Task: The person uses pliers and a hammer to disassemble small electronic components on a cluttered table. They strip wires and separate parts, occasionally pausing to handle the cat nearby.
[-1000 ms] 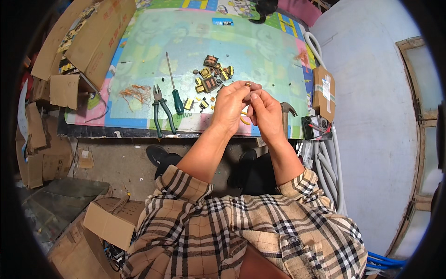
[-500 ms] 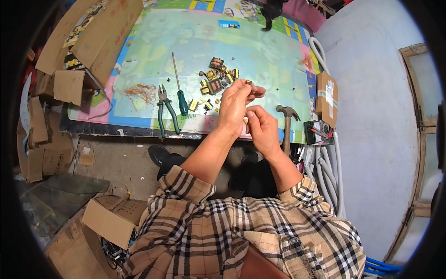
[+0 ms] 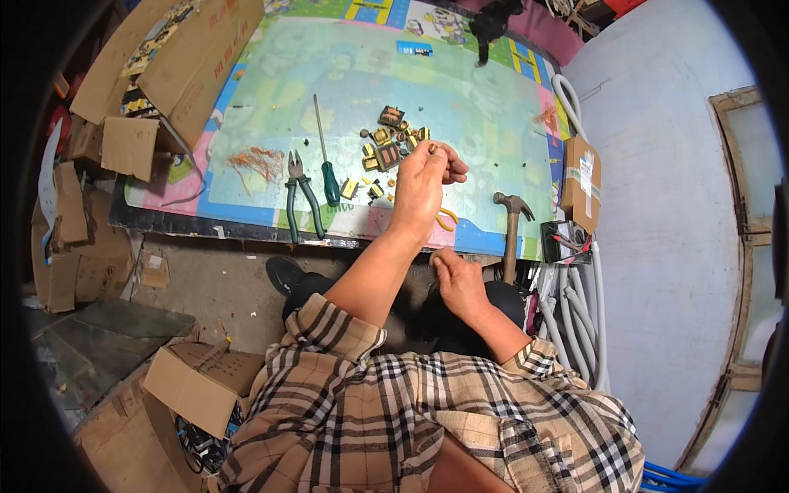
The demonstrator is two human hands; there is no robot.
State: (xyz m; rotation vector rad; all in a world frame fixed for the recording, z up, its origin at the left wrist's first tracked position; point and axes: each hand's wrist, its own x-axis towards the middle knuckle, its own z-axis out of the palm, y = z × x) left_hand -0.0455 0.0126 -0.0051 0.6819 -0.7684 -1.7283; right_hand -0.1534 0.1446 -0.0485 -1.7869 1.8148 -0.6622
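- Tabletop [image 3: 472,103]: work over it, catches drops.
- L hand [image 3: 421,187]: inside front edge, pinching small part [image 3: 433,149]; hold steady, firm, don't crush.
- R hand [image 3: 462,286]: just off front edge, thumb pressed to curled fingers; can't tell w/ what, if anything.

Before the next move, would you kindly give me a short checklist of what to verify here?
1. Left hand has hold of the small piece near its thumb tip: ok.
2. Right hand is empty: cannot tell; its fingers are curled, below the near edge of the table.
3. Pliers and screwdriver lie free, with nothing on top: ok.
4. Hammer lies fully on the table: not ok; its handle sticks out past the near edge.
5. Copper-coloured strands are apart from the pliers: ok.
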